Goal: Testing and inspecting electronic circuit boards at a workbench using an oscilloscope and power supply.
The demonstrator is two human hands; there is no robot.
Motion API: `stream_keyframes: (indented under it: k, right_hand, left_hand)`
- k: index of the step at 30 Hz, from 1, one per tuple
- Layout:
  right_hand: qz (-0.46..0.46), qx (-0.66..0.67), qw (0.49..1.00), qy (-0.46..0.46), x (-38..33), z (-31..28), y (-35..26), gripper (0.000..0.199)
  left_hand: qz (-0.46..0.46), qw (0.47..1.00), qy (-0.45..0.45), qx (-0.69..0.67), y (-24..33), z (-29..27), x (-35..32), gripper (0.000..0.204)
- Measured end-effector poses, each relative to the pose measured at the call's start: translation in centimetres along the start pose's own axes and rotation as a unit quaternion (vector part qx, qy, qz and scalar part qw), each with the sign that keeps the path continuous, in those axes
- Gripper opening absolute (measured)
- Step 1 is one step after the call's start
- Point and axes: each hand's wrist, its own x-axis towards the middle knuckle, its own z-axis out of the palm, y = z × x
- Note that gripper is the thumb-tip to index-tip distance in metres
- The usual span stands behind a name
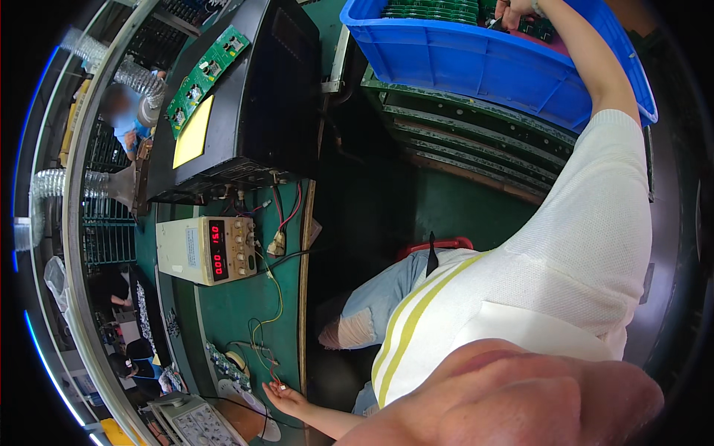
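The right hand point(513, 13) is reaching into the blue plastic bin point(476, 63), fingers closed on a green circuit board point(537, 28) stacked inside, while the left hand point(285, 398) is pinching thin wire leads point(274, 375) above the green workbench point(238, 312) near the beige power supply point(208, 250).

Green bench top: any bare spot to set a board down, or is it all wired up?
Bare green mat lies between the beige power supply and the left hand, crossed only by thin wires. Crowded: the black test box above, and the bench end by the hand. The right hand reaches into the full blue bin.
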Motion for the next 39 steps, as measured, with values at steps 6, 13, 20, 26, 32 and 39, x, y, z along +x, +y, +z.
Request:
stream_keyframes:
  k: [6,13,20,26,32,39]
  right_hand:
    - [0.428,-0.129,0.867,0.222,0.3,-1.0,-1.3,0.022]
    - [0.502,-0.191,0.797,0.277,-2.5,-3.4,0.9,0.013]
    - [0.558,-0.254,0.668,0.422,-4.4,-3.1,5.8,0.019]
    - [0.582,-0.318,0.613,0.428,-1.6,-2.2,5.2,0.027]
    - [0.595,-0.327,0.575,0.457,-3.0,-3.4,7.7,0.018]
    - [0.552,-0.415,0.613,0.385,0.2,-0.6,0.7,0.03]
  left_hand:
    - [0.003,1.0,0.017,-0.005,0.2,1.7,-0.5,0.038]
    - [0.008,0.999,0.037,-0.005,0.7,1.4,-0.8,0.037]
    - [0.009,0.999,0.04,-0.001,0.6,2.1,-1.0,0.038]
    - [0.033,0.999,0.032,0.016,0.5,1.1,-1.3,0.038]
    - [0.015,1.0,0.022,-0.002,-0.5,3.1,-0.9,0.038]
    - [0.084,0.994,0.053,0.055,1.8,6.2,-3.9,0.037]
